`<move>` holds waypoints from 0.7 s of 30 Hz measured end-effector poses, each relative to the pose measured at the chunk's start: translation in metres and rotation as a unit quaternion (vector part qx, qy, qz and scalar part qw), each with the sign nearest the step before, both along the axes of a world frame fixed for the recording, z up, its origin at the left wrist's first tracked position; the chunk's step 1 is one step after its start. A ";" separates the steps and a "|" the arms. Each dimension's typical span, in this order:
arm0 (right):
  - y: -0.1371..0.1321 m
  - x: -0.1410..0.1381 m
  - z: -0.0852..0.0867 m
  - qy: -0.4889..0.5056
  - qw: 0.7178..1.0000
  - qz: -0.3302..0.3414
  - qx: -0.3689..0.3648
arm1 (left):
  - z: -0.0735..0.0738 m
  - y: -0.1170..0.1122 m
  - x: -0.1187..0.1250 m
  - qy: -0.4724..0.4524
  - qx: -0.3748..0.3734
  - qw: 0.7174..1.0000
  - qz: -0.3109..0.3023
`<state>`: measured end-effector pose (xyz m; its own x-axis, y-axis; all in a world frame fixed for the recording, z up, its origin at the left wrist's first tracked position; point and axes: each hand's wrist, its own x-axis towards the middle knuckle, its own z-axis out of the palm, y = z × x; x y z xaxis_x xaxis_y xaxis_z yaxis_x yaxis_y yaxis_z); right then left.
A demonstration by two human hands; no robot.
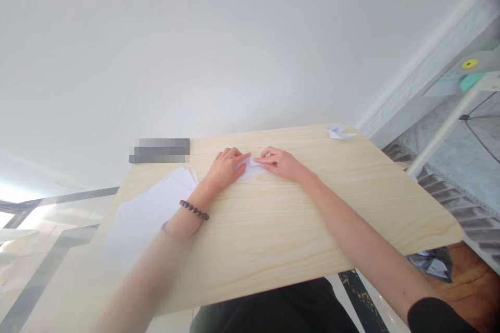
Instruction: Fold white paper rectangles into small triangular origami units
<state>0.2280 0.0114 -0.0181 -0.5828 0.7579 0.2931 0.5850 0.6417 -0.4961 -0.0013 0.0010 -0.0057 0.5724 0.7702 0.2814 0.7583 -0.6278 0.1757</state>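
Note:
A small piece of white paper [253, 169], partly folded, lies near the far middle of a light wooden table [273, 229]. My left hand [225, 168] rests on its left part, fingers curled and the forefinger stretched out onto the paper. My right hand [282, 163] presses the right part, fingers bent and fingertips pinched down on a fold. The two hands almost meet over the paper, which they largely cover. A dark bead bracelet [194, 210] circles my left wrist.
A loose stack of white sheets [150, 208] lies on the table's left side. A folded white paper figure [340, 132] sits at the far right corner. A white wall stands just behind the table. To the right are a white stand [449, 127] and a rug.

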 end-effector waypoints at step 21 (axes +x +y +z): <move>-0.003 -0.001 0.005 -0.006 1.000 0.009 0.005 | 0.001 -0.001 0.001 0.007 0.007 1.000 -0.004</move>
<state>0.2265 0.0087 -0.0127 -0.6007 0.7439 0.2928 0.5788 0.6573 -0.4826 -0.0005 0.0002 -0.0049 0.5825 0.7616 0.2841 0.7559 -0.6360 0.1551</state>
